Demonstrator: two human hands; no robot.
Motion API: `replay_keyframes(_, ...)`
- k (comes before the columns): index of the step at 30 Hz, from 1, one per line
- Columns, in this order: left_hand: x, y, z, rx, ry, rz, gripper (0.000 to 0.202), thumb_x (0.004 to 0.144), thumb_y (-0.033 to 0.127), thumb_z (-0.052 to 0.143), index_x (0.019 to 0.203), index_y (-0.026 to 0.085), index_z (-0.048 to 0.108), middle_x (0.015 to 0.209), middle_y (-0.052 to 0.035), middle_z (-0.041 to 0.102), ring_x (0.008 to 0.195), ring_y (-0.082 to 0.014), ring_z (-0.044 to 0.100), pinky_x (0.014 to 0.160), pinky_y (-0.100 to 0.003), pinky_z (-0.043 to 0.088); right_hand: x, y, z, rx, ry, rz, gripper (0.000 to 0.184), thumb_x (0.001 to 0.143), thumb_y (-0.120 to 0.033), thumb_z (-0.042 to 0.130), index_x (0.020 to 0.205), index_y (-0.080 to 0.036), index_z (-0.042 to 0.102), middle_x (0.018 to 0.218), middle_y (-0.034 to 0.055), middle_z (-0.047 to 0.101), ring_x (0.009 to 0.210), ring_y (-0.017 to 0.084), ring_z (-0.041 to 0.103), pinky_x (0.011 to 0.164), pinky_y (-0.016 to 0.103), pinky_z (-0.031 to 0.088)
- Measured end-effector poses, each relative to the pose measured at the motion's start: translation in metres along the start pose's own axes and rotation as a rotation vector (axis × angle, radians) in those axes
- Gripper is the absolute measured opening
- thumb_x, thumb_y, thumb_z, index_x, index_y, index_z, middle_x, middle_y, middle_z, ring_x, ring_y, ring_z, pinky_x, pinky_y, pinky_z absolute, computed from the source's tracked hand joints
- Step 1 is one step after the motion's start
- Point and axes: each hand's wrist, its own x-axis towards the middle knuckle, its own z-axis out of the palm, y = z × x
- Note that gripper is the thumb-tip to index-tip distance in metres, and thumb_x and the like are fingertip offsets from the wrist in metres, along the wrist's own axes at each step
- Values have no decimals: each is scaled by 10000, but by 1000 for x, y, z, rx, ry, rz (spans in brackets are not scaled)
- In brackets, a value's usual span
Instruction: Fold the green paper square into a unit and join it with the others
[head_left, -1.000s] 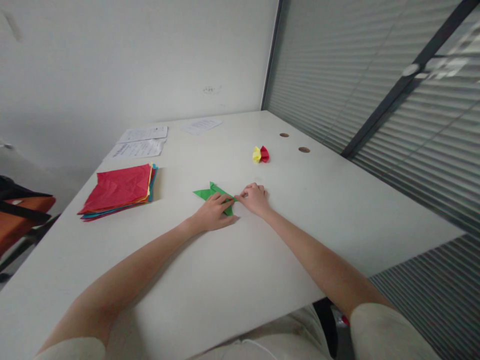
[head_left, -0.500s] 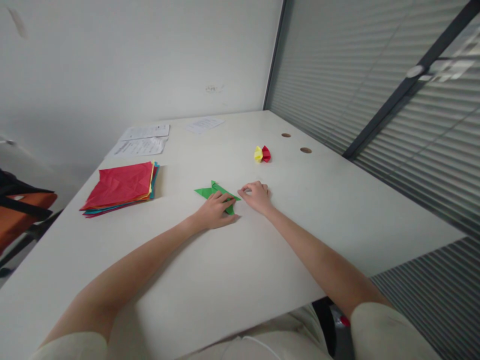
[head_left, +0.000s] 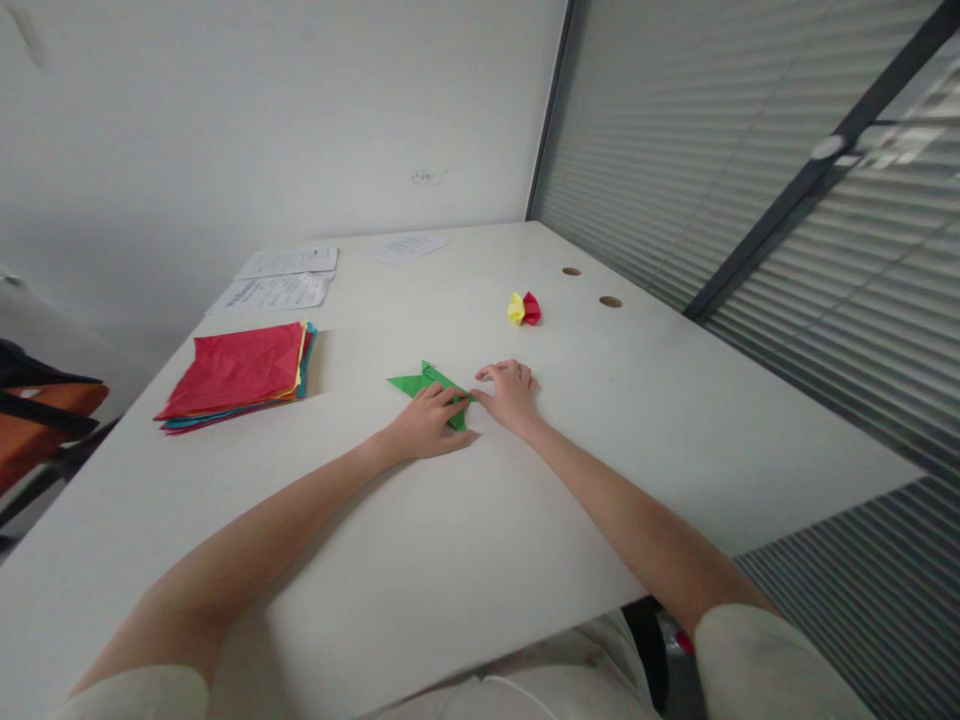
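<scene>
A folded piece of green paper (head_left: pixel 408 384) with several pointed corners lies on the table in front of me. My left hand (head_left: pixel 431 422) rests over its middle and right part, pressing it down with fingers stretched out and the thumb apart. Part of the paper is hidden under those fingers. At the paper's right tip is my right hand (head_left: pixel 511 394). Its thumb reaches that tip, while the index finger is lifted away with a gap between them. Beyond my right hand stands a small folded paper piece (head_left: pixel 523 309), yellow on one side and red on the other.
A stack of coloured paper sheets (head_left: pixel 238 372), red on top, lies on the left of the white table (head_left: pixel 390 600). Printed sheets (head_left: pixel 277 290) are at the back left. Two round holes (head_left: pixel 610 302) pierce the right edge beside the blinds. An orange chair (head_left: pixel 52 425) stands at left.
My right hand has shifted slightly left, its thumb now at the green paper's tip and its index finger raised apart from the thumb. My left hand stays on the paper.
</scene>
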Motion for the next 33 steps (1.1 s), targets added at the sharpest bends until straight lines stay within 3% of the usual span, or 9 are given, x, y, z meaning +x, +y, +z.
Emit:
replay_keyframes(4,0,-1,0,4,-2,0,477,862,514,505,1142,150,636,1153,-127,603,938,-244,527,895,-423,438,2,0,5,-22,-39,45,265,763,-450,691,977,-298,656,1146,82,505,1131,316,398,928,464,300)
replay_keyframes(7,0,-1,1,16,-4,-4,486,861,515,508,1145,141,632,1178,-127,607,939,-247,537,892,-419,443,2,1,8,-7,9,60,178,790,-384,658,937,-283,657,1120,74,532,1115,307,413,919,449,299)
replay_keyframes(14,1,0,0,5,2,-2,523,862,507,511,1232,141,565,1170,-141,617,1023,-264,545,931,-430,434,4,5,5,141,98,-16,146,859,-302,546,928,-247,662,1009,54,611,1012,247,483,868,370,333)
replay_keyframes(20,1,0,0,24,-40,-8,573,855,534,511,1271,141,537,1230,-146,581,1051,-279,520,941,-448,417,4,5,8,145,72,-74,136,843,-276,562,904,-237,677,1006,53,634,1031,256,492,884,371,342)
replay_keyframes(23,0,0,-2,9,-54,19,547,858,534,509,1248,153,560,1255,-139,585,1071,-283,523,932,-444,415,6,5,-1,158,68,-94,128,845,-255,552,882,-225,671,1004,51,646,1017,246,518,886,367,353)
replay_keyframes(28,-3,-1,-8,-35,-74,137,371,882,468,505,1084,190,646,1214,-93,630,1101,-254,546,949,-407,414,22,10,-36,223,70,-176,144,863,-241,523,884,-211,662,963,44,674,978,219,565,885,354,379)
replay_keyframes(33,-2,-2,-10,-40,-49,144,324,888,440,502,955,173,673,1106,-108,639,984,-215,605,902,-360,457,31,26,-50,242,25,-243,127,851,-233,542,856,-204,666,943,42,683,936,205,593,887,353,399)
